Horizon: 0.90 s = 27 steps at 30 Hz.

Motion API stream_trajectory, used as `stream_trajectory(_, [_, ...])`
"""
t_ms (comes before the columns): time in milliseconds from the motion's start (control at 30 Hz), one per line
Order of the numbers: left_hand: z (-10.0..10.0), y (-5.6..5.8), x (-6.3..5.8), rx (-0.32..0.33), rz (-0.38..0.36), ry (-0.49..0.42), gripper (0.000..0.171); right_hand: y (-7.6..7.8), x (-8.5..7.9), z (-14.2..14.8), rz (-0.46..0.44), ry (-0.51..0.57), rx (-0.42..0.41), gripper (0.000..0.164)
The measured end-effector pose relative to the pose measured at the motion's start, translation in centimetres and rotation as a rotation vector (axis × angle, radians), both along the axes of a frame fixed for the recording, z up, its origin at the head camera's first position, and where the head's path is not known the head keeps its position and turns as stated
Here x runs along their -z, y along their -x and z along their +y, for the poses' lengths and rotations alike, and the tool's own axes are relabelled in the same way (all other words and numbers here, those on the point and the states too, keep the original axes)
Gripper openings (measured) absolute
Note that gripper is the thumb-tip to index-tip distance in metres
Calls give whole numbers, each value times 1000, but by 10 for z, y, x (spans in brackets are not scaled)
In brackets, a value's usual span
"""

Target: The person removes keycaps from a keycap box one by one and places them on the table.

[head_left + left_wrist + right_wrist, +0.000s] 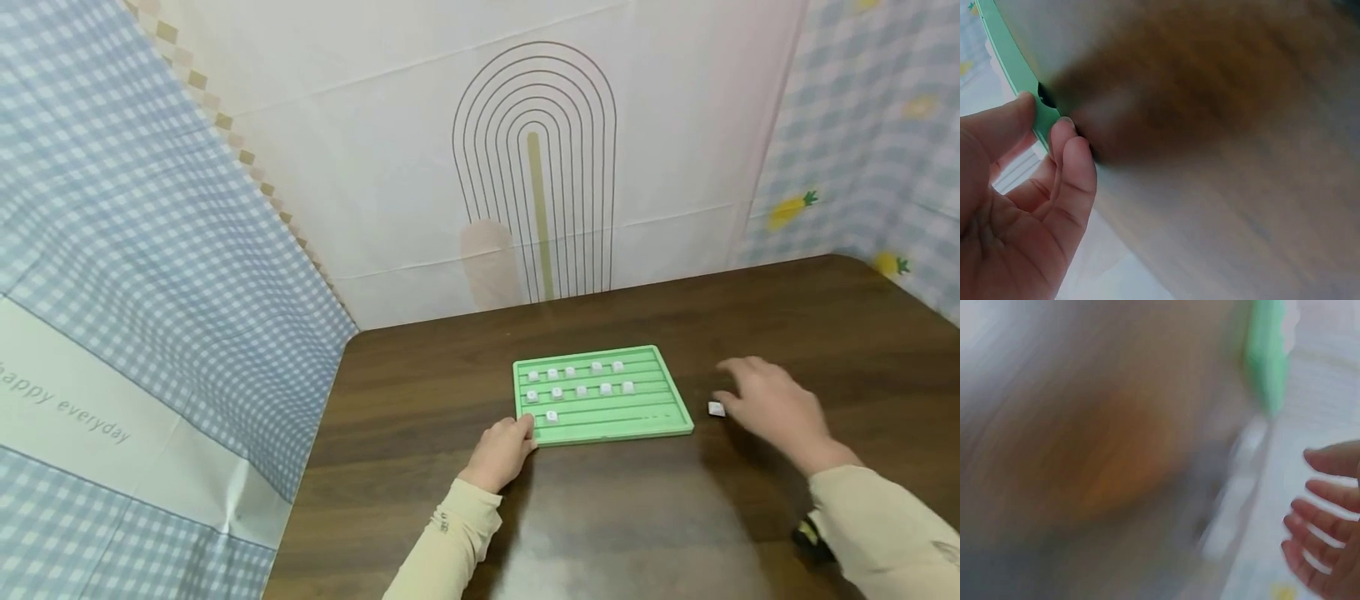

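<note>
A green ridged tray (600, 427) lies on the table, with small white cubes, some bearing dark marks, in rows along its grooves. My left hand (501, 454) grips the tray's near left corner. In the left wrist view, the thumb (1013, 119) presses one side of the green edge (1015, 65) and the fingertips sit against the other. To the right of the tray, one loose white cube (716, 409) lies on the table. Over the table just beside this cube is my right hand (776, 408), blurred; the right wrist view shows its fingers (1319, 519) spread, holding nothing.
The dark wooden table (405, 400) runs back to a white printed curtain (375, 167). Blue checked cloth (187, 217) hangs at the left, with more at the right. A black and yellow object (810, 537) shows by the right sleeve.
</note>
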<state>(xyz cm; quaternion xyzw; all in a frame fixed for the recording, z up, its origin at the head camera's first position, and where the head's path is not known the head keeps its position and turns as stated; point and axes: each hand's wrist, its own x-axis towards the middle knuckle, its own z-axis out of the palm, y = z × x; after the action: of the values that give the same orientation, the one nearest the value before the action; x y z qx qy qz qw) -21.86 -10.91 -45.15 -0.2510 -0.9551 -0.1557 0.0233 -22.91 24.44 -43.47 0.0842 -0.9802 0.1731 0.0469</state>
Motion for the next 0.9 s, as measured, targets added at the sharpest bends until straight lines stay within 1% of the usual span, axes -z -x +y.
stream_trajectory(67, [0, -1, 0, -4, 1, 11, 21, 8, -2, -33, 52, 14, -91, 36])
stream_trajectory(133, [1, -1, 0, -5, -1, 19, 21, 14, 0, -69, 86, 34, -195, 28])
stream_trajectory(200, [2, -1, 0, -1, -3, 27, 21, 18, 4, -103, 83, 52, -282, 24])
stream_trajectory(233, [3, -1, 1, 0, -3, 30, 20, 19, 7, -119, 83, 53, -311, 23])
stream_trajectory(300, [6, 0, 2, 4, 4, 39, 19, 21, 13, -144, 87, 39, -345, 25])
stream_trajectory(400, [9, 2, 3, 10, 17, 50, 18, 19, 22, -168, 119, -19, -345, 23])
stream_trajectory(467, [11, 3, 4, 13, 29, 53, 17, 19, 26, -175, 169, -62, -336, 16])
stream_trajectory(533, [11, 3, 4, 9, 47, 62, 17, 18, 29, -180, 213, -82, -339, 10])
stream_trajectory(633, [8, 2, 4, -5, 77, 72, 16, 19, 29, -184, 248, -92, -355, 8])
stream_trajectory(700, [4, 3, 4, -17, 87, 78, 16, 21, 27, -187, 239, -89, -362, 8])
stream_trajectory(767, [0, 2, 3, -22, 81, 77, 16, 22, 23, -188, 214, -66, -359, 9])
stream_trajectory(833, [1, 3, 4, -12, 60, 73, 17, 22, 16, -177, 193, -34, -335, 10])
stream_trajectory(900, [1, 3, 4, -7, 34, 68, 17, 21, 4, -157, 153, 5, -298, 13])
